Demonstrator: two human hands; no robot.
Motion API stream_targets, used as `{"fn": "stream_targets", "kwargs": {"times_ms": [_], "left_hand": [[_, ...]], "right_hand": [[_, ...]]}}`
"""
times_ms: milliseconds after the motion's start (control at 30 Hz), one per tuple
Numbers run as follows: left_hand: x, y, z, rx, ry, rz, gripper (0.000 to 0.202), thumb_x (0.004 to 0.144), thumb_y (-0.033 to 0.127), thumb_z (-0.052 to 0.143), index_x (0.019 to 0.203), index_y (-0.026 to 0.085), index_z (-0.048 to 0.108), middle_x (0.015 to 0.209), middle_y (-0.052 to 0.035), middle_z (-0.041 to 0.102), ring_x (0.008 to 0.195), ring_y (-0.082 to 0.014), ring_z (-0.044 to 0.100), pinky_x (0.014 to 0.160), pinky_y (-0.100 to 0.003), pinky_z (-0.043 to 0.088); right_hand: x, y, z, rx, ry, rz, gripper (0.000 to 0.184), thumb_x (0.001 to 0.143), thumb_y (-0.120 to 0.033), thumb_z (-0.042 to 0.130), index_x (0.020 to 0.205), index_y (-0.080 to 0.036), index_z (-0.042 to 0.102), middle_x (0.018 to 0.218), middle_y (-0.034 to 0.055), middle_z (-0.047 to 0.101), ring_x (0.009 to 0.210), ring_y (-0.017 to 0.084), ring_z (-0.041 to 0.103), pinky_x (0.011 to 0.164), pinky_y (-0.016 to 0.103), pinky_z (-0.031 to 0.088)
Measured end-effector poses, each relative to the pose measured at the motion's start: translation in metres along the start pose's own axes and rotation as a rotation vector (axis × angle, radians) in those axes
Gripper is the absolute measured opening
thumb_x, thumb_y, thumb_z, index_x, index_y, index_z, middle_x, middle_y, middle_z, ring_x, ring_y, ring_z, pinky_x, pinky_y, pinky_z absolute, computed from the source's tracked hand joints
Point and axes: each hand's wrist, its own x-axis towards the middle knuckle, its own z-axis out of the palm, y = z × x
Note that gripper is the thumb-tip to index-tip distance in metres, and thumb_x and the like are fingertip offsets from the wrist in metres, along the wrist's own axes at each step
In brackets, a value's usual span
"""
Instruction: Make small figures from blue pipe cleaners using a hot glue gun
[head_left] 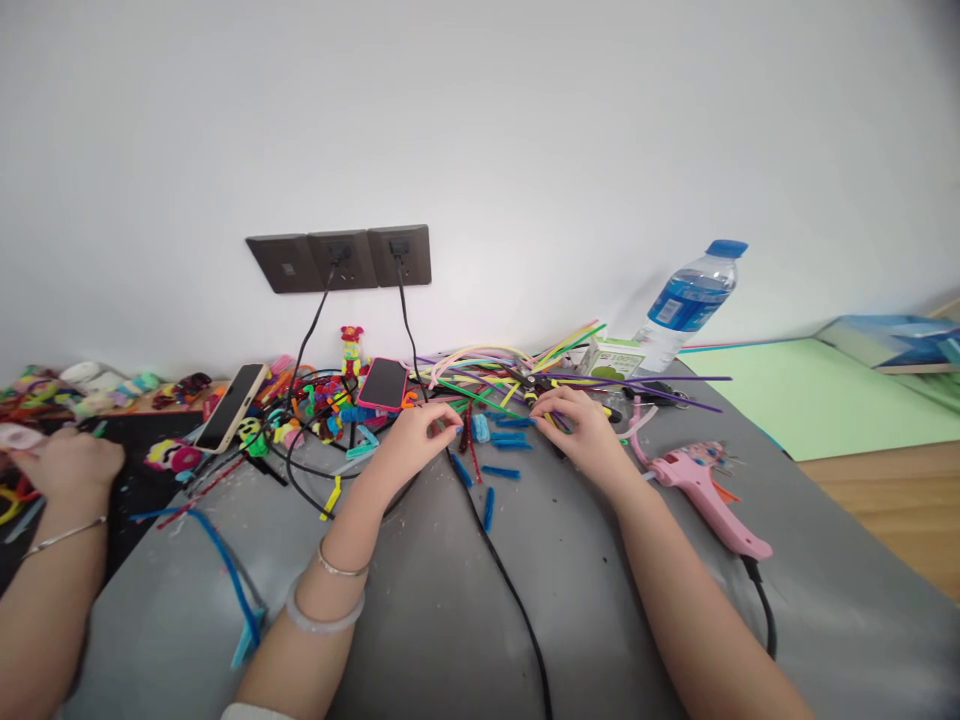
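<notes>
Handling of blue pipe-cleaner pieces (501,472) apparently underway. Right hand (581,430) at one, left hand (416,445) curled nearby; fingers' grasp cannot be determined. Next move calls for precise pinching.

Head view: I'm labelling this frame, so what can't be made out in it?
All in the head view:
Pliers: partly hidden behind the right hand.
Left hand: too small to tell whether it pinches anything.
Glue gun cord: lower run hidden by the right forearm.
Bottle label: print too small.
</notes>
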Motion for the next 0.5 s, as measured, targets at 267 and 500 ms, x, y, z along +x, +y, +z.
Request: {"fn": "stream_targets", "kwargs": {"times_ms": [267, 500], "left_hand": [[-0.0025, 0.0013, -0.0021, 0.094, -0.218, -0.090, 0.015, 0.085, 0.023, 0.057, 0.088, 0.017, 0.070, 0.079, -0.0014, 0.069, 0.068, -0.0148, 0.058, 0.063, -0.024, 0.040], [-0.0030, -0.0043, -0.0031, 0.126, -0.313, -0.081, 0.013, 0.082, 0.020, 0.061, 0.090, 0.018, 0.071, 0.083, -0.0018, 0.069, 0.070, -0.0152, 0.058, 0.066, -0.025, 0.042]], "right_hand": [[-0.0037, -0.0035, 0.0020, -0.259, -0.056, 0.038, 0.013, 0.088, -0.024, 0.063, 0.076, -0.024, 0.070, 0.101, 0.0064, 0.072, 0.098, 0.028, 0.061, 0.085, 0.044, 0.037], [-0.0058, -0.0042, 0.0064, -0.300, -0.023, 0.057, 0.011, 0.087, -0.025, 0.064, 0.077, -0.024, 0.070, 0.102, 0.0066, 0.070, 0.099, 0.029, 0.058, 0.085, 0.044, 0.035]]}}
